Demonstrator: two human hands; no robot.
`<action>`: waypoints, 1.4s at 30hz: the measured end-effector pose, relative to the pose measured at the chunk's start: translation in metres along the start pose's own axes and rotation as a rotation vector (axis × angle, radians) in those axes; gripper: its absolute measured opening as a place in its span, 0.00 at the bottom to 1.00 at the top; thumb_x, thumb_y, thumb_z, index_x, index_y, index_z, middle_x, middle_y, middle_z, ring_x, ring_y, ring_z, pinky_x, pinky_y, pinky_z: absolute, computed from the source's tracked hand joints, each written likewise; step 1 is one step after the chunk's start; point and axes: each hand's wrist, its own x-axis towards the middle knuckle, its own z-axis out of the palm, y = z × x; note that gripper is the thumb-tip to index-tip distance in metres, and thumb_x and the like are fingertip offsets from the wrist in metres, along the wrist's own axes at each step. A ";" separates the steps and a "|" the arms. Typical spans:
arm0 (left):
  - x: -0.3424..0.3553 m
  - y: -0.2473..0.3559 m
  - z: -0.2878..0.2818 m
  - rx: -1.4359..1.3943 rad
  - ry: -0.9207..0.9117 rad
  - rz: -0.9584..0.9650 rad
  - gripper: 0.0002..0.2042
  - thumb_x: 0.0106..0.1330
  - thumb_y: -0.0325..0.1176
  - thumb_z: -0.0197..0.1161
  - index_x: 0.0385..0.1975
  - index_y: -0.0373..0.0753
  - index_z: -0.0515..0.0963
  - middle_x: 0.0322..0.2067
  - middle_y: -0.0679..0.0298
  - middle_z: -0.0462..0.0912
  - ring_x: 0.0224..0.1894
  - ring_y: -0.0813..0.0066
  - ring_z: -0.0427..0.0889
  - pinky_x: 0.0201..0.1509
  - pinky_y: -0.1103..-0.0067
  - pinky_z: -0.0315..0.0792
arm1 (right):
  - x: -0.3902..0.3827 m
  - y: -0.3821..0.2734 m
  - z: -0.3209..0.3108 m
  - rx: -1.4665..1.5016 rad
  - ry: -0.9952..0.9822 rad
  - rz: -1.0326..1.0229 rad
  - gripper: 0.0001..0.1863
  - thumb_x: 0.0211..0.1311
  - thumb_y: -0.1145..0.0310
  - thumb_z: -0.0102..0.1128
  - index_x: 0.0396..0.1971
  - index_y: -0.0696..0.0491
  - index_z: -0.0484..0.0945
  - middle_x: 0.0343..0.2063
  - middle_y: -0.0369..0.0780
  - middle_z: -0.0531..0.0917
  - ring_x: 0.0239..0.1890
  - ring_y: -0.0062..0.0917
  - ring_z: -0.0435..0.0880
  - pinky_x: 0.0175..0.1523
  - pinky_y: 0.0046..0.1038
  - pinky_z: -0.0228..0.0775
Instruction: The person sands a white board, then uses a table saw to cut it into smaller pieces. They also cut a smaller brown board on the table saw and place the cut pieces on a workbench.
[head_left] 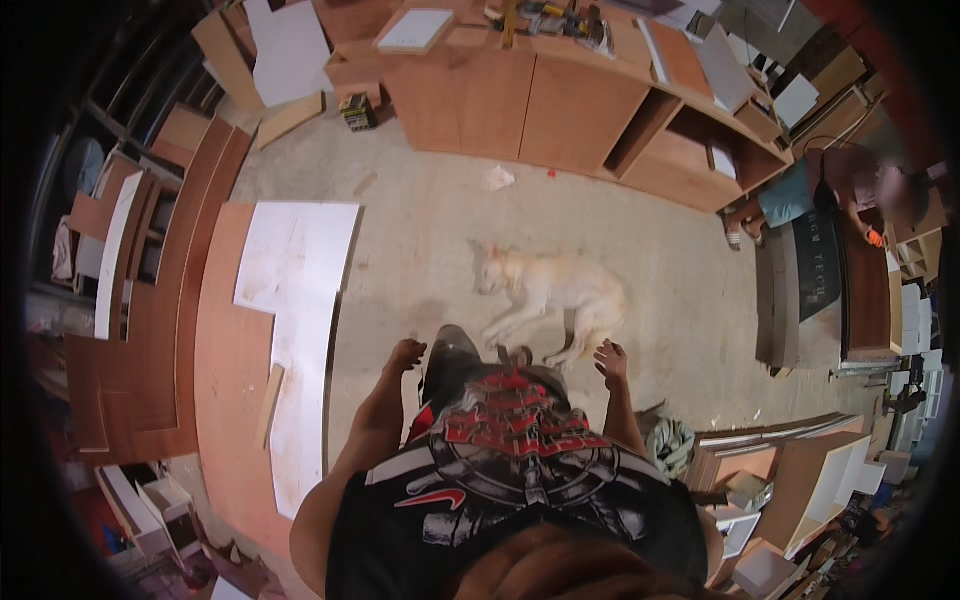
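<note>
My left hand (pixel 408 355) hangs beside my left thigh over the concrete floor. Its fingers are loosely bent and a little apart, with nothing visible in them. On the other side, my right hand (pixel 611 360) is held out with its fingers spread, and it holds nothing. A pale dog (pixel 565 285) lies on its side on the floor just ahead of my feet. Its hind legs come close to my right hand in the picture, without any visible touch. My left knee (pixel 455 345) is lifted forward.
Left of me lie a white panel (pixel 300 270) and brown boards (pixel 225 320). Ahead stands a long wooden cabinet (pixel 470 105) with tools (pixel 560 20) on top. At right, another person (pixel 790 200) is near a dark-sided bench (pixel 815 270). Boards (pixel 780 440) and a cloth bundle (pixel 668 445) lie nearer.
</note>
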 end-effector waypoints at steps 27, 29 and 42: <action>0.442 1.014 -0.179 0.773 0.224 0.808 0.28 0.64 0.45 0.64 0.60 0.34 0.78 0.66 0.46 0.71 0.69 0.47 0.69 0.71 0.59 0.64 | -0.128 -0.035 0.344 0.425 0.551 0.662 0.32 0.71 0.47 0.61 0.63 0.54 0.66 0.59 0.49 0.77 0.59 0.45 0.80 0.56 0.54 0.74; 0.447 1.005 -0.163 0.848 0.434 0.772 0.29 0.61 0.48 0.66 0.59 0.34 0.79 0.70 0.45 0.65 0.70 0.44 0.65 0.70 0.60 0.64 | -0.126 -0.037 0.363 0.432 0.549 0.665 0.29 0.69 0.45 0.63 0.59 0.51 0.69 0.57 0.46 0.79 0.56 0.42 0.82 0.52 0.51 0.76; 0.558 1.023 -0.149 1.006 -0.158 0.889 0.26 0.58 0.51 0.65 0.45 0.32 0.84 0.50 0.51 0.83 0.54 0.52 0.80 0.57 0.61 0.73 | -0.129 -0.002 0.422 0.319 0.698 0.595 0.23 0.67 0.48 0.62 0.51 0.50 0.80 0.37 0.37 0.86 0.38 0.25 0.87 0.38 0.33 0.77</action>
